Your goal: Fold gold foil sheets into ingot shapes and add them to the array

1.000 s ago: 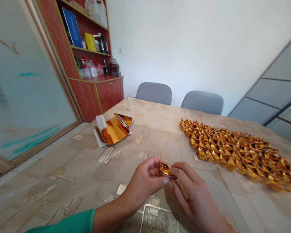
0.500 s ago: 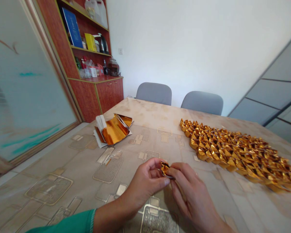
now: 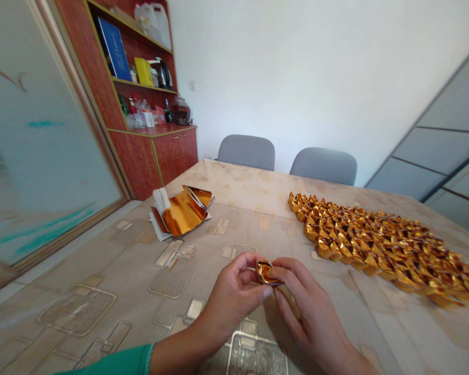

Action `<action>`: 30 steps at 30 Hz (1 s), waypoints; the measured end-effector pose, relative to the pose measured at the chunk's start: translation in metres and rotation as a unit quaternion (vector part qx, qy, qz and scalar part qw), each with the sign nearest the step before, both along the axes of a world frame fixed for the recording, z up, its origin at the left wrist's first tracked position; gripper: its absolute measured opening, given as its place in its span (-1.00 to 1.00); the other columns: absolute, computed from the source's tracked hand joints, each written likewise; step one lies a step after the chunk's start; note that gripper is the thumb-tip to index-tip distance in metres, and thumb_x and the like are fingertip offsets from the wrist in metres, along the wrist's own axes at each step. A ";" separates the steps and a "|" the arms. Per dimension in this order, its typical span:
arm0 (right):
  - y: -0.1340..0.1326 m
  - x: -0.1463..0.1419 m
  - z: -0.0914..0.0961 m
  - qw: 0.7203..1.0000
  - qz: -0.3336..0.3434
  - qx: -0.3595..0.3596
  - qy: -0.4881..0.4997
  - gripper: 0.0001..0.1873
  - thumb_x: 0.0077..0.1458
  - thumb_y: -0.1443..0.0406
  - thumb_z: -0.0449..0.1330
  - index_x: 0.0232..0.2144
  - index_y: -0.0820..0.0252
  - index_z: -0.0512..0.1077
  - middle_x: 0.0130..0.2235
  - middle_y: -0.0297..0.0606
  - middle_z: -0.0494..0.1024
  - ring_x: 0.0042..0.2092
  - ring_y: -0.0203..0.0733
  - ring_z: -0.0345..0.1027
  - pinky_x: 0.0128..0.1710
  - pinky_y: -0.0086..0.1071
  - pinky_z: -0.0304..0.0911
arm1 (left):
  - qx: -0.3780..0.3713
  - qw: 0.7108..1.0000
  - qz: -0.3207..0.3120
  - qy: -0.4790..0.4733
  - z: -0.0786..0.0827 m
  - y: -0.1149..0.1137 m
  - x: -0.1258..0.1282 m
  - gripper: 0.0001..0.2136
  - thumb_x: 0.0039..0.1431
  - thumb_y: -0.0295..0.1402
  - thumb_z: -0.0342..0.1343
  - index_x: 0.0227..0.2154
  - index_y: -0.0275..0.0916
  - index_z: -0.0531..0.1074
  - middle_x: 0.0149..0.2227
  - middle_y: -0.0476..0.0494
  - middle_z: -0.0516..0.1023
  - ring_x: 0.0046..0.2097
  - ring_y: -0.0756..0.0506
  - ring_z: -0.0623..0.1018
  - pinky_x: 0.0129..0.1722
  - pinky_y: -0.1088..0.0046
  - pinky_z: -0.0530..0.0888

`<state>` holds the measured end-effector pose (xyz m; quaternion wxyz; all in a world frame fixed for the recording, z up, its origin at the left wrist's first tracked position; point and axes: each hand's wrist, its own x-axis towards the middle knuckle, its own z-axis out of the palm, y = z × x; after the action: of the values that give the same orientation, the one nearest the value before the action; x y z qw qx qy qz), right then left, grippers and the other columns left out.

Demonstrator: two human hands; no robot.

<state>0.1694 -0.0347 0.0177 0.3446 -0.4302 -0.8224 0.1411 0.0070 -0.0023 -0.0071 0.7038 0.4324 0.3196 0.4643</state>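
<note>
Between my two hands, just above the table, is a small folded gold paper ingot [image 3: 264,272], its hollow side facing up. My left hand [image 3: 240,291] is closed on its left end, thumb in front and fingers behind. At the other end my right hand [image 3: 307,299] grips it, with fingertips pressing at the fold; the underside is hidden by the fingers. Ahead and to the left lies a stack of gold foil paper sheets [image 3: 183,212] with white backing. Many finished-looking gold paper ingots [image 3: 375,245] stand in close rows on the right.
A patterned cover lies over the table [image 3: 133,281]. Two grey chairs [image 3: 246,152] stand at its far side by the white wall. At the back left is a red-brown cabinet [image 3: 175,151] with bottles and a kettle, beside a frosted glass door [image 3: 42,135].
The ingot's hollow shows a little wider, and my right fingertips have shifted slightly at its edge. The whole view has moved slightly; both hands keep their hold.
</note>
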 end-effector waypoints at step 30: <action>0.000 0.016 0.008 0.995 -0.023 0.048 0.081 -0.78 0.22 0.36 0.02 -0.09 0.07 0.32 -0.05 -0.17 0.40 0.01 -0.08 0.32 -0.04 -0.21 0.30 | -0.184 0.952 -0.167 -0.179 0.010 -0.005 -0.007 -0.66 0.09 -0.42 0.27 -0.05 -0.22 0.41 -0.12 -0.17 0.52 -0.19 -0.02 0.57 -0.16 0.48 0.47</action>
<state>0.1855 -0.0349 0.0259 0.4337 -0.4190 -0.7874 0.1279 0.0000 -0.0072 0.0025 0.8843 0.2528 0.1915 0.3426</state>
